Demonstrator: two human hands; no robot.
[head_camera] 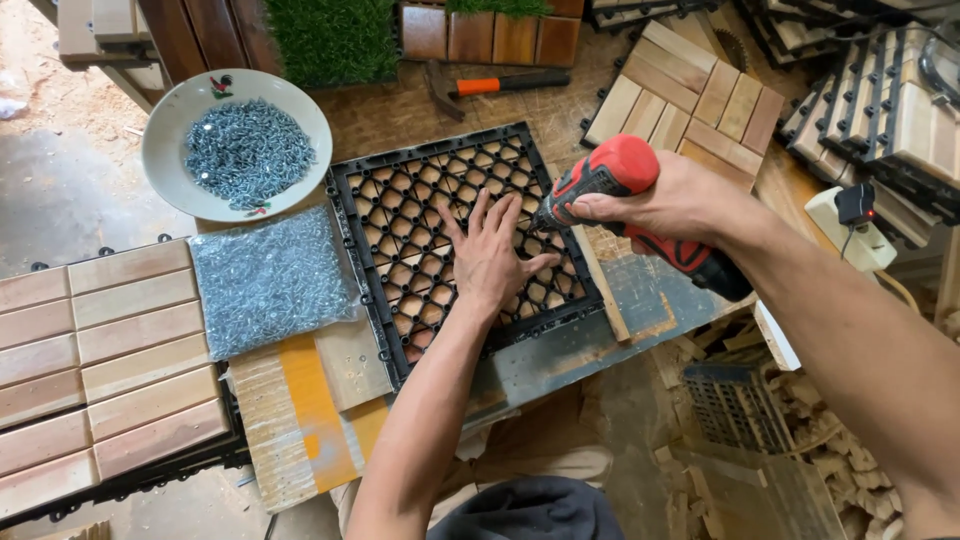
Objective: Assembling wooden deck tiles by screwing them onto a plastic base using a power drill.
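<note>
A black plastic grid tile base (400,190) lies on the workbench with wooden slats showing through its openings. My left hand (490,255) presses flat on the grid's right half, fingers spread. My right hand (665,200) grips a red and black cordless drill (620,175), its nose pointing down-left into the grid just beside my left fingertips.
A white bowl (165,150) of screws sits at the upper left, a clear bag of screws (270,280) below it. Finished wooden tiles (100,370) lie at left, more tiles (685,95) at upper right. A hammer (500,83) lies at the back; a power strip (850,225) at right.
</note>
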